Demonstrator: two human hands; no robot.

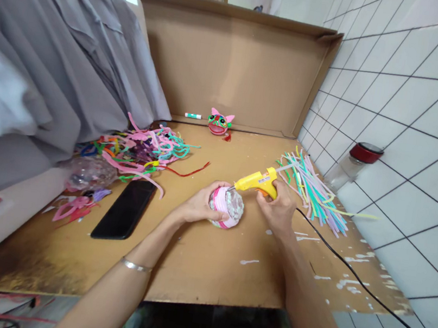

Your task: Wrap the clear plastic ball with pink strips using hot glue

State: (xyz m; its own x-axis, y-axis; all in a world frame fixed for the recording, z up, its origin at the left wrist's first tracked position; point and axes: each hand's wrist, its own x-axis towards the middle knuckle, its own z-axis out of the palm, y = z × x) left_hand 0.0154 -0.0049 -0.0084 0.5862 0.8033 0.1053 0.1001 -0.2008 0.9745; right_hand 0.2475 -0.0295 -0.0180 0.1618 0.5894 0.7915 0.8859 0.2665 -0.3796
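Observation:
Near the middle of the wooden table [204, 260], my left hand [201, 204] is wrapped round the left side of a small round pink and white piece [229, 208]. In my right hand [278, 205] is a yellow glue gun [255, 181], its nozzle pointing left. The nozzle tip is at the upper edge of the round piece; whether they touch is unclear. A black cord runs from beside my right hand to the lower right.
Tangled coloured pipe cleaners [151, 146] lie at the left, above a black phone [125, 209]. More pipe cleaners [317, 195] and a red-lidded jar [353, 165] are at the right. A small decorated head [219, 123] and a marker [192, 115] sit at the back.

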